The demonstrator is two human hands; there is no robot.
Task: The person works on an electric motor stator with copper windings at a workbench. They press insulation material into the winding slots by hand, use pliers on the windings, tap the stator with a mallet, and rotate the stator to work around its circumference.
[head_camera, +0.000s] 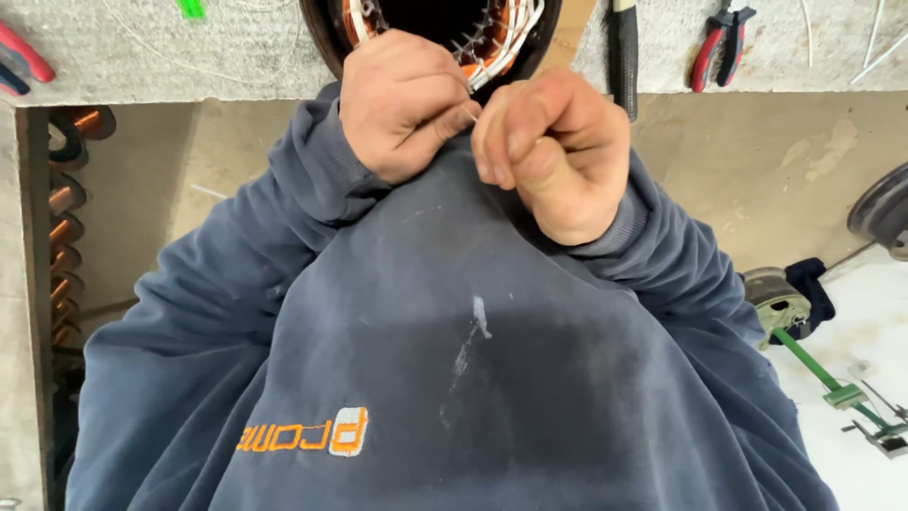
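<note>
Sweatshirt [454,378] fills foreground; left hand [402,104] and right hand [558,151] both pinch white wire [470,112] (thin) between them, below stator [473,38].

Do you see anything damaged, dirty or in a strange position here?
Little stands out. The dark blue sweatshirt carries a pale streak like dried smear at mid-chest. Both hands, left hand and right hand, pinch thin white wire at the motor stator.
</note>
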